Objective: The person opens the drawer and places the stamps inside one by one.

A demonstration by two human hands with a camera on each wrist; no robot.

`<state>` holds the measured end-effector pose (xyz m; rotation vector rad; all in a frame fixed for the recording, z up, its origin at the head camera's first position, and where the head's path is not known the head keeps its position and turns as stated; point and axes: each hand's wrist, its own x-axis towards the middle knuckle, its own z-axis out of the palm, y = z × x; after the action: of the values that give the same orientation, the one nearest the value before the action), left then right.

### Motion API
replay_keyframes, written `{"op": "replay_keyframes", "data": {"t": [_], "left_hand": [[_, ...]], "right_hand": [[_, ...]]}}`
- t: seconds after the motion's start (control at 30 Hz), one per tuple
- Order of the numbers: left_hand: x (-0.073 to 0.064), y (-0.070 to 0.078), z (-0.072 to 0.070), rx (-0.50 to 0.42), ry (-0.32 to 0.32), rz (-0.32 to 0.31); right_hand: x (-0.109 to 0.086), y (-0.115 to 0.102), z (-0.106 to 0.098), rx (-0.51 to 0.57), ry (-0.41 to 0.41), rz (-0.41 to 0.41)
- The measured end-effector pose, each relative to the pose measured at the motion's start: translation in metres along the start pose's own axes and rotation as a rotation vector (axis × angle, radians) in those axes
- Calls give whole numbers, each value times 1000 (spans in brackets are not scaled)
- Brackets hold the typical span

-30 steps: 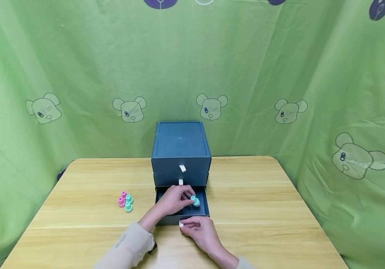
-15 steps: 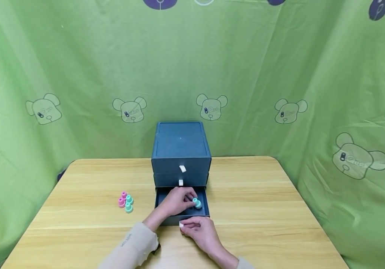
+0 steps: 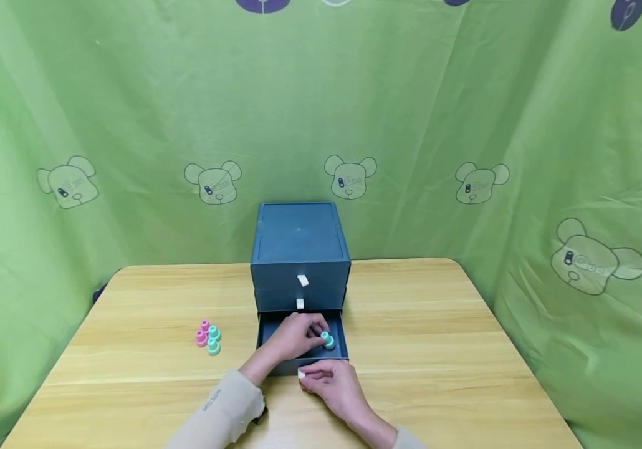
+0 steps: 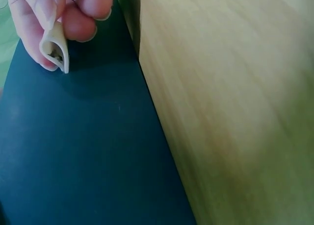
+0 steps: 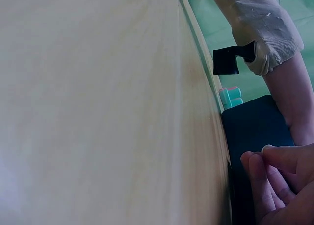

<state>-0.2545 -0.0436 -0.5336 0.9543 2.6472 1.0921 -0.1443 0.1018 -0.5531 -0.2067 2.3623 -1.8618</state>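
A dark blue drawer cabinet [image 3: 301,234] stands on the table, its bottom drawer [image 3: 320,365] pulled out. Reaching into that drawer, my left hand [image 3: 294,337] pinches a small teal peg [image 3: 328,340] with a wide round base, near the drawer's right side. The fingertips behind the peg are partly hidden. At the drawer's front, my right hand [image 3: 333,385] pinches the white pull tab [image 3: 301,373] between thumb and fingers. The left wrist view shows that looped tab [image 4: 55,47] from close up. In the right wrist view the right hand's fingers [image 5: 260,178] are curled together.
Left of the cabinet, pink pegs [image 3: 201,338] and teal pegs [image 3: 213,347] stand grouped on the wooden table [image 3: 422,349]. The two upper drawers are closed, each with a white tab [image 3: 303,280]. A green curtain [image 3: 411,125] hangs behind and at both sides.
My left hand and the teal peg have shifted slightly right and toward the drawer's front, then stayed about still. The right hand keeps its hold on the tab, and the drawer stays pulled out.
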Motion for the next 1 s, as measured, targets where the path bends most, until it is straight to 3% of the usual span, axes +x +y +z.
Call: {"op": "replay_keyframes", "data": {"t": [0.57, 1.0], "left_hand": [[0, -1, 2, 19, -22, 0], [-7, 7, -8, 18, 19, -9]], "right_hand": [[0, 0, 1, 6, -3, 23], [1, -1, 0, -10, -7, 11]]}}
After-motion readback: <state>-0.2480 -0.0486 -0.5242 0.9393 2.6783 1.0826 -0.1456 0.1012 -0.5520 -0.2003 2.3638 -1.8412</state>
